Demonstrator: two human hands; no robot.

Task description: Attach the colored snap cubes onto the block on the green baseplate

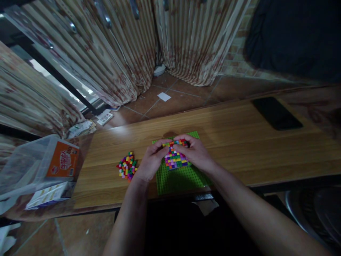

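Observation:
A panel of small multicoloured toy bricks (176,159) lies over the green studded baseplate (173,182); I cannot tell whether it touches the plate. My left hand (152,160) grips the panel at its upper left, thumb on top and fingers bent round the far edge. On the upper right, my right hand (196,153) holds it the same way, its thumb pressed on the bricks near the far side. The thumbs come close together, and the fingertips are partly hidden. Left of my left hand is a loose pile of small coloured bricks (128,166).
All this rests on a long wooden table (229,142). A black phone (277,113) lies toward its right end. Beyond the left end are a clear plastic bin (25,163) with an orange label and a white box (48,195). Curtains (128,53) hang behind.

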